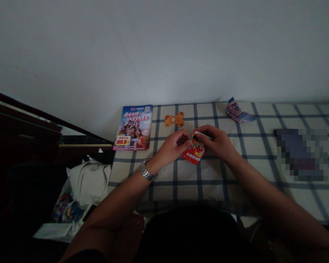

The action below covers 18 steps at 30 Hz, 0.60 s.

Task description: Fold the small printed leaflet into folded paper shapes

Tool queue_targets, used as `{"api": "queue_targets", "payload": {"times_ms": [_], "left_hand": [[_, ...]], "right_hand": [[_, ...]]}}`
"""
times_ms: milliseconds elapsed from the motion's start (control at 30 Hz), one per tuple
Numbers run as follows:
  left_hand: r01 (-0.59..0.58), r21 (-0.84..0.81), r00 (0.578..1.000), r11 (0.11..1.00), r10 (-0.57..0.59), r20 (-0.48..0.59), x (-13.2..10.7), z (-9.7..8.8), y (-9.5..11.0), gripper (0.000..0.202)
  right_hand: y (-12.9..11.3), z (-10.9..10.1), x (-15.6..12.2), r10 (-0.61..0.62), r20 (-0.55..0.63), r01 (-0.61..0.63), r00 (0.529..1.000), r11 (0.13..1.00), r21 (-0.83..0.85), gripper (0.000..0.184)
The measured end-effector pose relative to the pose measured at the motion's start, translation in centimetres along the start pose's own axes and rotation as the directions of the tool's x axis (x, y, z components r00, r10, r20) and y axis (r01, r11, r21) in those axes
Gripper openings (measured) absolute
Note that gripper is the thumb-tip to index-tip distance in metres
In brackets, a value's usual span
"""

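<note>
Above the checked cloth, both hands hold a small red printed card (193, 155), with cartoon figures and white lettering that looks upside down. My left hand (178, 143), a metal watch (148, 170) on its wrist, pinches the card's left side between thumb and fingers. At its upper right edge, the fingers of my right hand (212, 141) are closed on it, and a white edge shows by the thumb. The fingers partly cover the top of the card. Just beyond my left hand lies an orange teddy bear cutout (174, 119).
A blue printed flyer (134, 128) lies at the cloth's far left. Near the wall (164, 54) is a crumpled printed paper (239, 112). At the right lies a dark, pixelated flat object (298, 153). White bags (89, 179) sit lower, left of the checked cloth (161, 190).
</note>
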<state>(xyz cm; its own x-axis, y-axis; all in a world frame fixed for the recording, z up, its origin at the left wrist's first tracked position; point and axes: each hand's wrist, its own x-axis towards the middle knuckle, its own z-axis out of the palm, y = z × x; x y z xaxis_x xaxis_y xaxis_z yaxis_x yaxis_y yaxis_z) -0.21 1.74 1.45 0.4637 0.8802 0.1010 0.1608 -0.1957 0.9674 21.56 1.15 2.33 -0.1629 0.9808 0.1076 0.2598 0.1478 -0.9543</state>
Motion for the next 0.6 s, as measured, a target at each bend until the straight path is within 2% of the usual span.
{"api": "queue_targets", "payload": {"times_ms": [133,400,600], "left_hand": [[-0.001,-0.013,0.999,1.000,0.000,-0.046,-0.24,0.27,-0.19,0.019],[-0.002,-0.029,1.000,1.000,0.002,0.003,-0.49,0.75,-0.57,0.022],[-0.029,-0.051,0.996,0.998,0.025,-0.090,-0.57,0.80,0.00,0.026]], "right_hand": [[0.20,0.17,-0.23,0.047,-0.037,-0.045,0.998,0.997,0.060,0.030],[0.24,-0.02,-0.65,0.014,-0.071,-0.017,0.997,0.999,-0.040,0.025],[-0.40,0.01,-1.01,-0.005,-0.058,-0.001,0.998,0.995,-0.104,0.025]]}}
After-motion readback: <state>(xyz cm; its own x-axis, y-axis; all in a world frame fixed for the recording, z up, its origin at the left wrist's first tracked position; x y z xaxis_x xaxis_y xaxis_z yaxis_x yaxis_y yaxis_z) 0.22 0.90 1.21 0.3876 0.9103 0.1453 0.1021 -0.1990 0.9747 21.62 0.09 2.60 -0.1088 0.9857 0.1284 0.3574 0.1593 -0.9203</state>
